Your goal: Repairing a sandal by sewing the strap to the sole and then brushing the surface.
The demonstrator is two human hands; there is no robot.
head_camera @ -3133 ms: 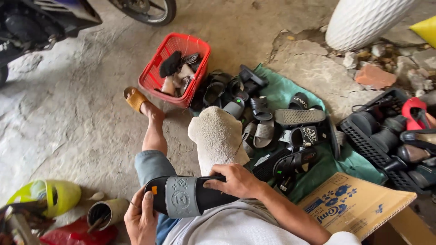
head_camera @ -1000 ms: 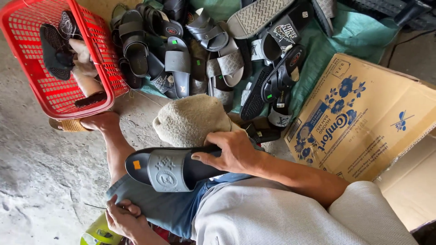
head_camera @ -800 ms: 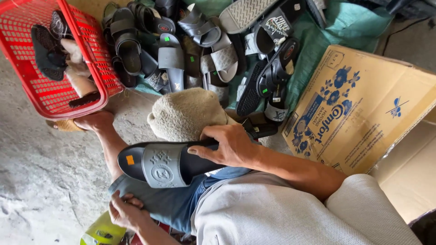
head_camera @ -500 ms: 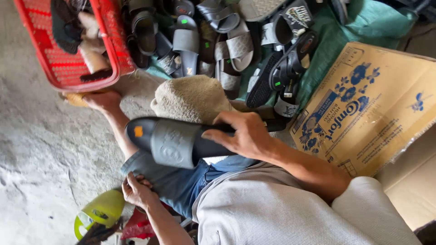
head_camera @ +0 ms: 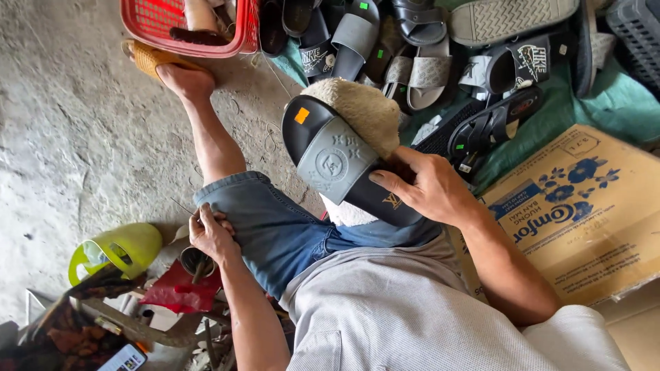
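Rough grey concrete floor [head_camera: 75, 124] carried a red plastic mesh basket [head_camera: 155, 24] at its top edge, a green cloth sheet [head_camera: 622, 117] under heaped sandals, and a flattened brown cardboard box [head_camera: 584, 220] at right.

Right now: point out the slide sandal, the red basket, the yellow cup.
black and grey slide sandal [head_camera: 335, 163], head view, on its grey strap.
red basket [head_camera: 148, 19], head view, on its mesh wall.
yellow-green cup [head_camera: 134, 245], head view, on its side.
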